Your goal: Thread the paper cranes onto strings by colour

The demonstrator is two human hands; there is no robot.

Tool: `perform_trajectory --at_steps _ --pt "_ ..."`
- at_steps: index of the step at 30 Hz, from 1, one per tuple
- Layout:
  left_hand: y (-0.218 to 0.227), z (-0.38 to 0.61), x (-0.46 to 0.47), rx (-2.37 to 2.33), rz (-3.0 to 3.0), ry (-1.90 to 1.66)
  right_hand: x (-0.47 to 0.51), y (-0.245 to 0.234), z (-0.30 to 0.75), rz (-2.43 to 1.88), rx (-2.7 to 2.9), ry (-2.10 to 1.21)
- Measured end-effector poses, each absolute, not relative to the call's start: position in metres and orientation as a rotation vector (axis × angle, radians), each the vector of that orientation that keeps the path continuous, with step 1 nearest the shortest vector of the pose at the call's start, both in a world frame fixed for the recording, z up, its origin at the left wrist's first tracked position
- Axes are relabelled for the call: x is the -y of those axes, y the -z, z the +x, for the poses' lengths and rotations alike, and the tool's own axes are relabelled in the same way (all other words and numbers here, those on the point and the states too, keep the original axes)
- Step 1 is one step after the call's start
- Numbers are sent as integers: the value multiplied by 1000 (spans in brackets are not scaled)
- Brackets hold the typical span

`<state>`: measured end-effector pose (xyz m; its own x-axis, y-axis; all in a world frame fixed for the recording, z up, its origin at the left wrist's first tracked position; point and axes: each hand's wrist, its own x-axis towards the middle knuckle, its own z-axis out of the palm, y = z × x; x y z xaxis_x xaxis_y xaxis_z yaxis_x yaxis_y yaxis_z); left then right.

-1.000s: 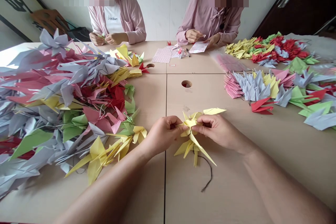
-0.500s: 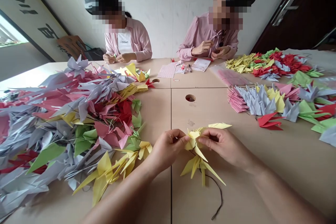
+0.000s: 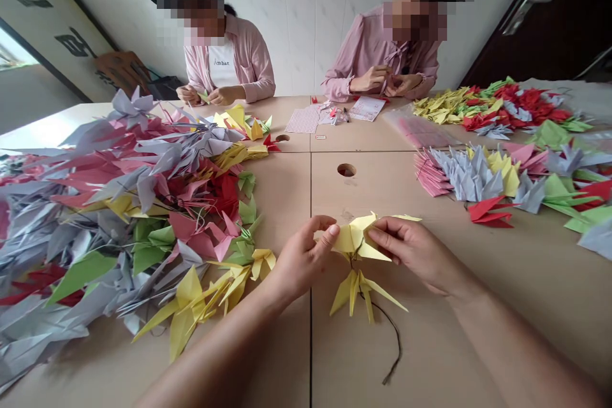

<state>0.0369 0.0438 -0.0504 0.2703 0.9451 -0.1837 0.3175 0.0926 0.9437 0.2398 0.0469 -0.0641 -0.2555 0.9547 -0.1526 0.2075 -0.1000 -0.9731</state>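
Observation:
My left hand (image 3: 301, 258) and my right hand (image 3: 411, 248) pinch a yellow paper crane (image 3: 357, 237) between them, just above the tan table (image 3: 430, 331). Below it hangs a second yellow crane (image 3: 359, 290) on a dark string (image 3: 394, 350) that trails onto the table toward me. Both hands are closed on the upper crane's wings, the left at its left side, the right at its right side.
A big heap of strung paper cranes (image 3: 119, 204) in grey, pink, red, green and yellow fills the left side. More crane piles (image 3: 507, 172) lie at the right. A cable hole (image 3: 346, 170) sits ahead. Two people in pink sit across, folding paper (image 3: 366, 108).
The upper yellow crane has been spread wider between my hands, and the lower crane now hangs further from it. The camera view shifted slightly.

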Motion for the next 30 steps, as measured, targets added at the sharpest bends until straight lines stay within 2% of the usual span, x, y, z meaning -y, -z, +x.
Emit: perform_trajectory --at_steps 10,16,30 --pt "59 38 -44 -1196 1547 -615 -48 67 239 -1269 1353 -1402" --pt "59 37 -44 -1383 1570 -722 -49 65 240 -1297 1302 -1334" --pt "64 38 -48 -1364 1339 -977 -51 69 242 -1392 1259 -1187"
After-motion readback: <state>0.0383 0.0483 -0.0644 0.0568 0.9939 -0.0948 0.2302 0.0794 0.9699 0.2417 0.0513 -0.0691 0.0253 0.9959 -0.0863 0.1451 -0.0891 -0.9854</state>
